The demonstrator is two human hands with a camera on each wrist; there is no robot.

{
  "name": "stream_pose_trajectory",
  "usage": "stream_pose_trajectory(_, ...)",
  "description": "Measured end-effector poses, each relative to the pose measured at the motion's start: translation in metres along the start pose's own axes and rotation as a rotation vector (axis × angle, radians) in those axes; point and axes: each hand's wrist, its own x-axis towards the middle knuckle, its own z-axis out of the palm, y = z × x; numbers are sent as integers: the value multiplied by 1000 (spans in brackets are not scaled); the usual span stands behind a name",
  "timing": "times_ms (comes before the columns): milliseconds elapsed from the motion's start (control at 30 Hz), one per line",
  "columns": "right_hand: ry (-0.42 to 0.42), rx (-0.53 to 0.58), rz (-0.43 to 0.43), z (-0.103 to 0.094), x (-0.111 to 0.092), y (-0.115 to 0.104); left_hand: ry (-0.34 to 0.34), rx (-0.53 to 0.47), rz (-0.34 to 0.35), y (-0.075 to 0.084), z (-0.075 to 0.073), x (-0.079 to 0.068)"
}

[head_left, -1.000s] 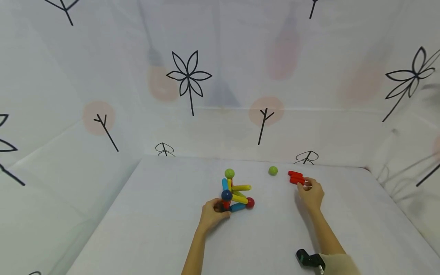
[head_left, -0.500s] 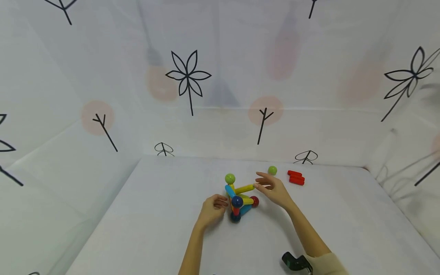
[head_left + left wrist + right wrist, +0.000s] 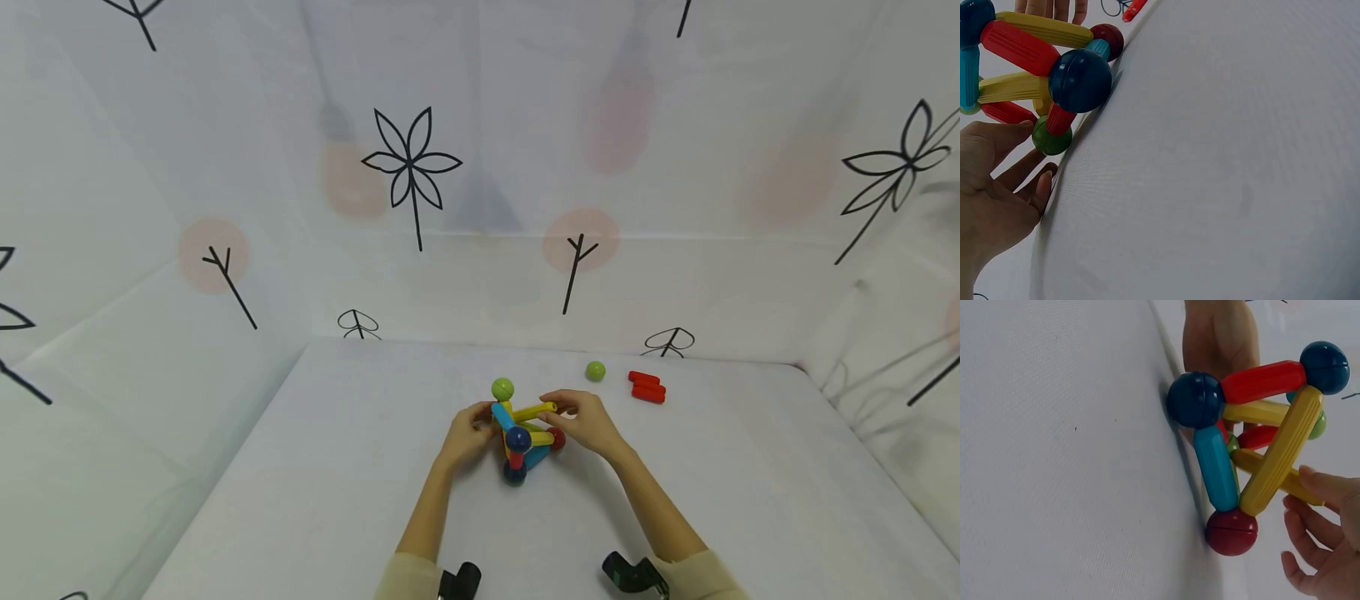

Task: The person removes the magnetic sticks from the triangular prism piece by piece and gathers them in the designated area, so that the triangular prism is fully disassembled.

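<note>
A frame of magnetic rods and balls stands on the table in front of me, with a navy ball (image 3: 517, 439) at its near corner. A lime-green ball (image 3: 502, 389) tops it, and a dark red ball (image 3: 556, 438) sits at its right corner. My right hand (image 3: 588, 423) pinches the free end of a yellow rod (image 3: 1300, 486) between thumb and forefinger. On the frame's left side, my left hand (image 3: 467, 435) holds it around a low green ball (image 3: 1052, 139). The thumb lies by a red rod (image 3: 1009, 112); some fingertips are hidden behind the ball.
A loose green ball (image 3: 596, 371) lies near the table's back edge. To its right, several red rods (image 3: 647, 392) lie side by side. Black camera mounts (image 3: 633, 575) show near both sleeves. A patterned white cloth (image 3: 480, 283) closes off the back.
My right hand has left the red rods and come left to the yellow rod. The frame has turned, its near corner shifting right. My left hand let go and took hold farther back.
</note>
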Motion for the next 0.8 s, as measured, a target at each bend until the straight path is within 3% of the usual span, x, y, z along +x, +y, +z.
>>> stream_pose_trajectory(133, 18, -37, 19, 2, 1, -1, -29, 39, -30, -1, -1, 6)
stream_pose_trajectory(367, 44, -57, 41, 4, 2, 1, -1, 127, -98, -1, 3, 12)
stream_pose_trajectory(800, 114, -53, 137, 7, 1, 18, 23, 134, -133, 2, 5, 11)
